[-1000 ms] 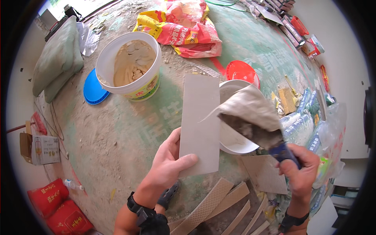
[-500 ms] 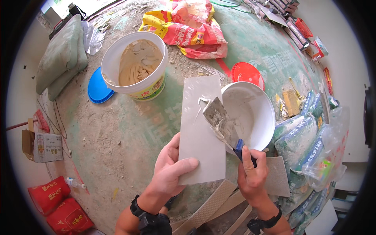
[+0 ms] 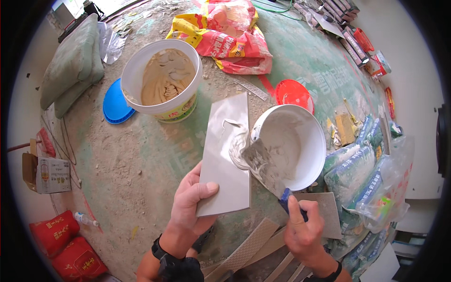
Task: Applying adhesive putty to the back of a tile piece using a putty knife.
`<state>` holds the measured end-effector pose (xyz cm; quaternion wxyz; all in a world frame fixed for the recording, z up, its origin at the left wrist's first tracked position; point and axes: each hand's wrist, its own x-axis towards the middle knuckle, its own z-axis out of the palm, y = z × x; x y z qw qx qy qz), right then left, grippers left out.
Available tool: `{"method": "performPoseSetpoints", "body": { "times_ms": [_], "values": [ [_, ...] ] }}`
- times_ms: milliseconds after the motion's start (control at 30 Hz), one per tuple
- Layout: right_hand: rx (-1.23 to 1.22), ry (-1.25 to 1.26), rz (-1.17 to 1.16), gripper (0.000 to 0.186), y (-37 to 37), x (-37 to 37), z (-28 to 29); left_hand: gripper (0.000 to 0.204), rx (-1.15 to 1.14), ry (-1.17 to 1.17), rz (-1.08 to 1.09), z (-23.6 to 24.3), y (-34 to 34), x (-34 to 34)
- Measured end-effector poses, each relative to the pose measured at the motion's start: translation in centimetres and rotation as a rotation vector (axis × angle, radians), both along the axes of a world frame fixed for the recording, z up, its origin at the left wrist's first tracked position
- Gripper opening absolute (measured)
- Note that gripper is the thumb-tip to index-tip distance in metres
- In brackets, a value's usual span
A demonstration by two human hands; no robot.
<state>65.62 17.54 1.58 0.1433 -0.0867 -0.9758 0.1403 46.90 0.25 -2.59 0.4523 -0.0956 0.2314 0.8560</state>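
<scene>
My left hand [image 3: 193, 199] grips a pale grey rectangular tile [image 3: 225, 188] by its lower left edge, thumb on the face. A thick swirl of whitish paste [image 3: 238, 143] sits on the tile's right half. In my right hand [image 3: 304, 228] is a putty knife [image 3: 263, 162] with a blue handle, index finger stretched along it. Its smeared blade tip touches the tile's right edge beside the paste. Just behind the blade stands a white bucket [image 3: 312, 155], coated inside with the same pale paste; the blade covers part of its rim.
A bucket of tan paste [image 3: 169, 75] stands at the far left, by a blue lid [image 3: 117, 105]. Beyond are a red lid [image 3: 295, 94] and a crumpled red-yellow bag [image 3: 235, 47]. Filled bags [image 3: 350, 174] lie right; cut tile strips [image 3: 249, 244] lie near me.
The tile has shifted left and tilted. More paste now lies on it, and the putty knife has moved down to the tile's right edge.
</scene>
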Motion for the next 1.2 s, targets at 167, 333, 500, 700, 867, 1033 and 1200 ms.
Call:
{"method": "performPoseSetpoints", "body": {
  "times_ms": [167,333,500,700,867,1033,1200],
  "values": [
    [-0.015,-0.022,-0.055,0.067,1.2,1.4,-0.5,0.070,-0.026,0.090,0.028,0.4,-1.0,-2.2],
    [-0.036,0.230,-0.004,0.072,1.3,-3.1,1.0,0.071,-0.008,0.074,0.012,-0.3,-1.3,-1.7],
    [-0.096,0.182,0.107,0.068,-0.8,-3.4,-3.1,0.076,0.021,0.019,-0.054,-0.7,-1.3,-0.8],
    [-0.044,0.154,0.039,0.060,0.6,1.9,-2.8,0.074,0.039,0.028,0.029,-0.3,-1.6,-1.0],
    [-0.735,-0.036,-0.230,0.034,2.4,2.3,0.6,0.074,-0.014,0.071,-0.005,-1.3,-1.7,-1.1],
    [-1.631,-0.492,-0.030,0.055,2.9,-1.9,1.4,0.076,-0.006,0.030,-0.077,-2.3,-1.8,0.6],
    [-1.655,-0.621,-0.069,0.043,4.9,2.4,-3.1,0.071,0.079,-0.058,0.053,-1.4,-1.7,0.2]
  ]
}}
